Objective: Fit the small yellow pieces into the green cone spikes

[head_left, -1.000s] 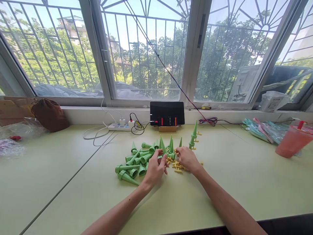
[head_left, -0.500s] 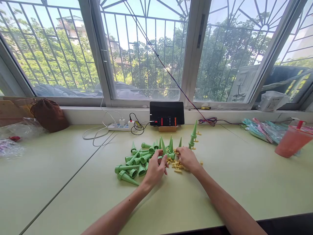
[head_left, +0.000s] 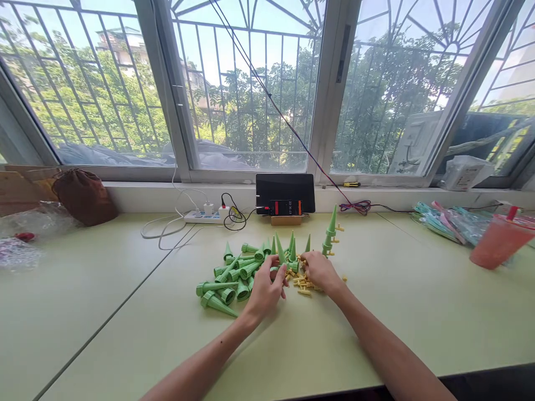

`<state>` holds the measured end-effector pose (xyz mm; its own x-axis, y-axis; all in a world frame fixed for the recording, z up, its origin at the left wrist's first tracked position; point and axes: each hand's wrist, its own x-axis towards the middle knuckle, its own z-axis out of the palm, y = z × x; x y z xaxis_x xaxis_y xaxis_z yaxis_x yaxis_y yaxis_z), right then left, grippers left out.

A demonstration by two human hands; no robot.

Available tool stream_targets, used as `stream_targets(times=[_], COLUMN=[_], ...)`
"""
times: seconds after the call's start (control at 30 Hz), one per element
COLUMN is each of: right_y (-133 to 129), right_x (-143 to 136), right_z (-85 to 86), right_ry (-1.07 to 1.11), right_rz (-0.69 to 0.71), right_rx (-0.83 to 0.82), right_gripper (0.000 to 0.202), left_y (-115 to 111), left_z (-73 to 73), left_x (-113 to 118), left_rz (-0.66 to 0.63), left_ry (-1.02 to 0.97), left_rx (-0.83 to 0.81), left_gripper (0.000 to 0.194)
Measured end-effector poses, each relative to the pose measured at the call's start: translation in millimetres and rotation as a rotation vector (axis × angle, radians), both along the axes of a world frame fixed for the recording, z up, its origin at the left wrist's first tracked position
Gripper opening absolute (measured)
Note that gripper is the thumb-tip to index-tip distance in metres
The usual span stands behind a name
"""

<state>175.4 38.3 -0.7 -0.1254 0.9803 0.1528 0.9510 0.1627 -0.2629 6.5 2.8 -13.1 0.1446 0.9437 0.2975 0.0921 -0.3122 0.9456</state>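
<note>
My left hand is closed round the wide base of a green plastic watering spike, which points upward between thumb and fingers. Beside it, my right hand has its fingers bent down into a pile of small yellow T-shaped valves; what its fingertips pinch is hidden. Left of my left hand lies a heap of loose green spikes with open collars. A few more spikes stand point-up behind the hands. Past my right hand rises a stack of spikes with yellow valves sticking out to the right.
A phone leans on a black tablet at the back. To its left is a power strip with cables. A brown drawstring bag sits far left; a red cup and plastic packets lie right.
Both hands stay almost where they were, with only slight shifts of the fingers. The spike in my left hand tilts slightly differently.
</note>
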Motion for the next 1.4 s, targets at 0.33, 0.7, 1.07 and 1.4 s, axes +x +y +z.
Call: stream_targets(times=[0.33, 0.7, 1.07, 1.4], right_y=[1.3, 1.1, 0.7, 0.3], right_x=[-0.3, -1.6, -2.2, -2.1], right_z=[-1.9, -1.9, -0.5, 1.9], right_ry=[0.013, 0.011, 0.022, 0.069], right_rz=[0.001, 0.014, 0.009, 0.043], right_rx=[-0.003, 0.015, 0.016, 0.034], right_gripper=[0.018, 0.018, 0.014, 0.015], left_y=[-3.0, -2.7, -1.7, -1.3], left_z=[4.5, 7.4, 2.4, 3.2], left_x=[2.4, 2.2, 1.9, 2.3], left_rz=[-0.053, -0.178, -0.178, -0.182], left_ry=[-0.068, -0.238, -0.225, -0.211], left_rx=[-0.065, -0.229, -0.239, -0.230], left_gripper=[0.038, 0.040, 0.036, 0.037])
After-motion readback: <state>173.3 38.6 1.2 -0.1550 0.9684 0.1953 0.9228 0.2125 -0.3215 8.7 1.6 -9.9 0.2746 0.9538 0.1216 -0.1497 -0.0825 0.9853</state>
